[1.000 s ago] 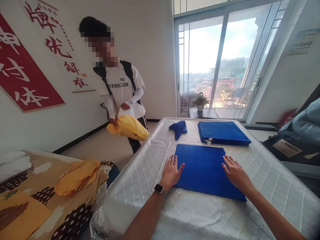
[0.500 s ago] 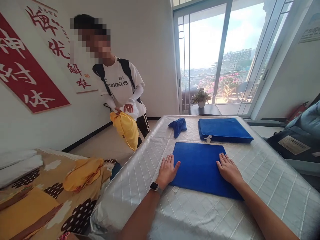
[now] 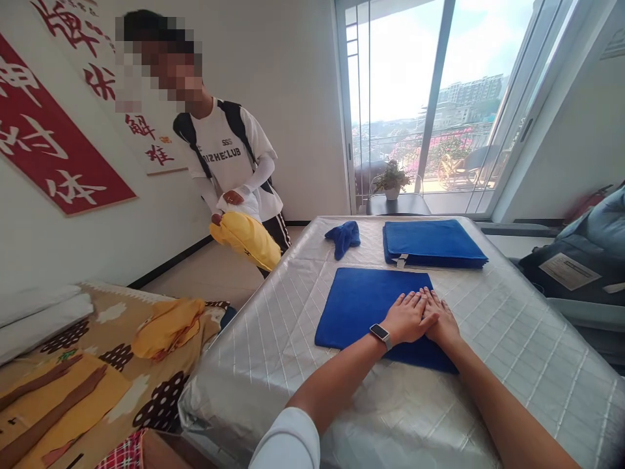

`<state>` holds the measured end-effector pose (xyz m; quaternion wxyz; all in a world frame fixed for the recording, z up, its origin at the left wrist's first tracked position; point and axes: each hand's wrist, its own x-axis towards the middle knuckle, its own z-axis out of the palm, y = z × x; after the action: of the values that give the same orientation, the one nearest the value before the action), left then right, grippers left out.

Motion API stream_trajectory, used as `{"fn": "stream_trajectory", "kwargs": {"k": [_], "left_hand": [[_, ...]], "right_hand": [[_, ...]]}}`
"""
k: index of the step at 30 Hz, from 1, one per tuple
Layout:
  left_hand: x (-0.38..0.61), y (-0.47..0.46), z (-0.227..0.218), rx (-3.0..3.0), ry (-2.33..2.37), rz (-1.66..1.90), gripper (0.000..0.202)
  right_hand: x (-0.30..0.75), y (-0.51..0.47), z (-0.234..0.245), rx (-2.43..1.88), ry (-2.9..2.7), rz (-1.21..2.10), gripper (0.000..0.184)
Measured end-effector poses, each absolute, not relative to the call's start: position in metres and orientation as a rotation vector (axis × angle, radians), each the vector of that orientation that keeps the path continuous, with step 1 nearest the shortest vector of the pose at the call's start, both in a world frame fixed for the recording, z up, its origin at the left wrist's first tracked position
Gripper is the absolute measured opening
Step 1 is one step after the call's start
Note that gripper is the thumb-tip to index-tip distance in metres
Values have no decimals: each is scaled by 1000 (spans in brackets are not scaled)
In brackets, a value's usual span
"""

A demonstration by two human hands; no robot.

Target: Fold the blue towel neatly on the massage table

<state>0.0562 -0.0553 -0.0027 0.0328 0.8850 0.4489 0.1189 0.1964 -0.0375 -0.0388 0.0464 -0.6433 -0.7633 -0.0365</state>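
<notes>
A flat blue towel point(image 3: 359, 306) lies on the silver quilted table cover point(image 3: 273, 352). My left hand point(image 3: 406, 317) is open and palm down across the right part of the towel, its fingertips meeting my right hand. My right hand point(image 3: 443, 319) lies open along the towel's right edge, fingers stretched out. Farther back are a neat stack of folded blue towels point(image 3: 432, 240) with a white tag point(image 3: 402, 260) at its front, and a crumpled blue cloth point(image 3: 344, 239).
Left of the table a person point(image 3: 229, 156) holds a yellow bundle point(image 3: 249, 238). Another person's arms point(image 3: 63, 407) rest over yellow cloth on a patterned bed point(image 3: 117, 391). A dark bag point(image 3: 561, 267) is at the right; a potted plant point(image 3: 392, 179) stands on a chair behind.
My left hand has moved right across the towel, from its left edge to beside my right hand. The standing person's yellow bundle has tilted. Another person's arms now show more over the bed.
</notes>
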Motion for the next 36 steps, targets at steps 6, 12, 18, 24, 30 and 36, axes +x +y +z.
{"fn": "stream_trajectory", "kwargs": {"k": [6, 12, 18, 24, 30, 36], "left_hand": [[40, -49, -13, 2666, 1479, 352, 71], [-38, -47, -11, 2543, 1715, 246, 74], [-115, -43, -12, 2295, 2082, 169, 81], [-132, -43, -15, 2228, 2099, 161, 86], [-133, -41, -13, 2257, 2098, 225, 87], [-136, -41, -11, 2245, 2095, 208, 85]], "right_hand": [[188, -41, -27, -2034, -2287, -31, 64], [181, -42, -18, -2064, -2236, 64, 66], [183, -41, -19, -2079, -2220, 95, 66], [185, -38, -19, -2098, -2255, 131, 68], [196, -26, -16, -2071, -2291, 183, 71], [195, 14, -2, -2047, -2311, 109, 68]]}}
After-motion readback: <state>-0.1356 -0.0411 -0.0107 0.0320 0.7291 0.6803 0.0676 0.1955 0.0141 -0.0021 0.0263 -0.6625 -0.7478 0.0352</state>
